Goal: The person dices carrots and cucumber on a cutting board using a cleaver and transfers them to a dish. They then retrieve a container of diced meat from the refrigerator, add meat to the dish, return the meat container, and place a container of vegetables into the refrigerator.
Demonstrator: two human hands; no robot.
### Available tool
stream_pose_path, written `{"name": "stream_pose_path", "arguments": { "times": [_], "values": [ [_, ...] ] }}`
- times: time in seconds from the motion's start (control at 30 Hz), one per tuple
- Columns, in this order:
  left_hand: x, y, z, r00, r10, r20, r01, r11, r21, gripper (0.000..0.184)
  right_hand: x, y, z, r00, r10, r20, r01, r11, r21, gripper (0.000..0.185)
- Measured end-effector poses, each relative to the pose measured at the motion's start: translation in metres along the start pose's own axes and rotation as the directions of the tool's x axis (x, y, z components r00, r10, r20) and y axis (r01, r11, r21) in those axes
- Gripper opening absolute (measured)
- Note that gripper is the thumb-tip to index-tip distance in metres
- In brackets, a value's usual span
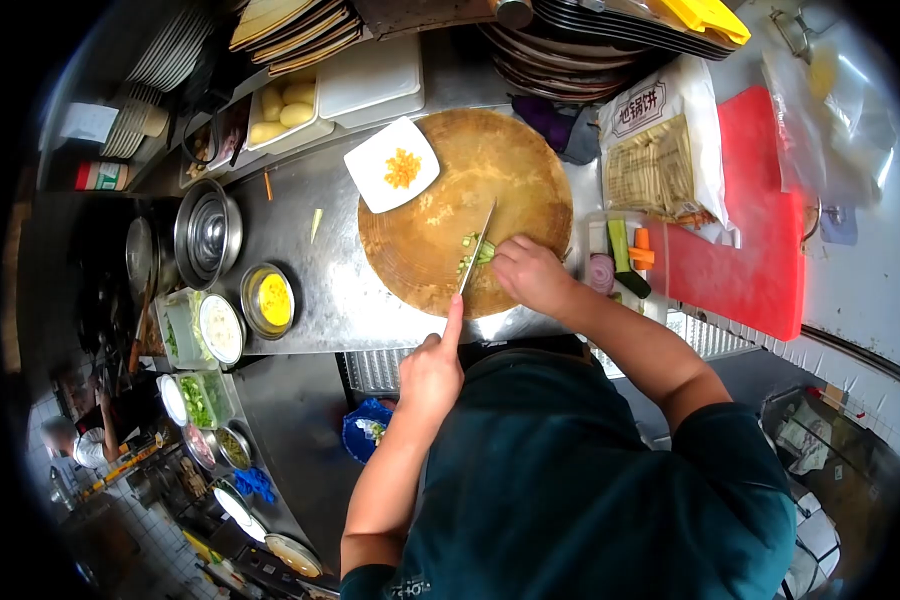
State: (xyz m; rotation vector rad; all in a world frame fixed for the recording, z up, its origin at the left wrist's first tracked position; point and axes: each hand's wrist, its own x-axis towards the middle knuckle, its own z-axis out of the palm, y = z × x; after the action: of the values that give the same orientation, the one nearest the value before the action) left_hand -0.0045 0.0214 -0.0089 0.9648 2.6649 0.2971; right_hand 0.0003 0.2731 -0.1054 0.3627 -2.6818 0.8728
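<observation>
My left hand [431, 374] is closed round the handle of a knife [479, 243], its index finger stretched along the knife. The blade points away from me over a round wooden chopping board [420, 265]. My right hand [532, 274] rests on the board with bent fingers, pressing on green vegetable strips [486, 252] that look like cucumber. Small green dice [465, 262] lie left of the blade. On the board's far left edge sits a square white plate [365, 160] holding diced orange pieces [402, 168], probably carrot.
To the right, a clear tub holds green vegetable lengths [620, 255], carrot sticks [642, 248] and onion [601, 272], near a red cutting board [740, 270]. Steel bowls [208, 235] stand left. Stacked plates [570, 65] and a packed bag [660, 150] border the back. Another person [90, 445] is far left.
</observation>
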Motion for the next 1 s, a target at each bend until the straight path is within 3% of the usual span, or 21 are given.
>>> {"name": "stream_pose_path", "arguments": {
  "times": [1.0],
  "values": [
    [-0.009, 0.011, -0.015, 0.998, 0.062, -0.031, -0.061, 0.998, 0.008, 0.091, -0.015, -0.007, -0.01, 0.995, 0.02, -0.095, -0.018, 0.999, 0.028, 0.009]
  ]
}}
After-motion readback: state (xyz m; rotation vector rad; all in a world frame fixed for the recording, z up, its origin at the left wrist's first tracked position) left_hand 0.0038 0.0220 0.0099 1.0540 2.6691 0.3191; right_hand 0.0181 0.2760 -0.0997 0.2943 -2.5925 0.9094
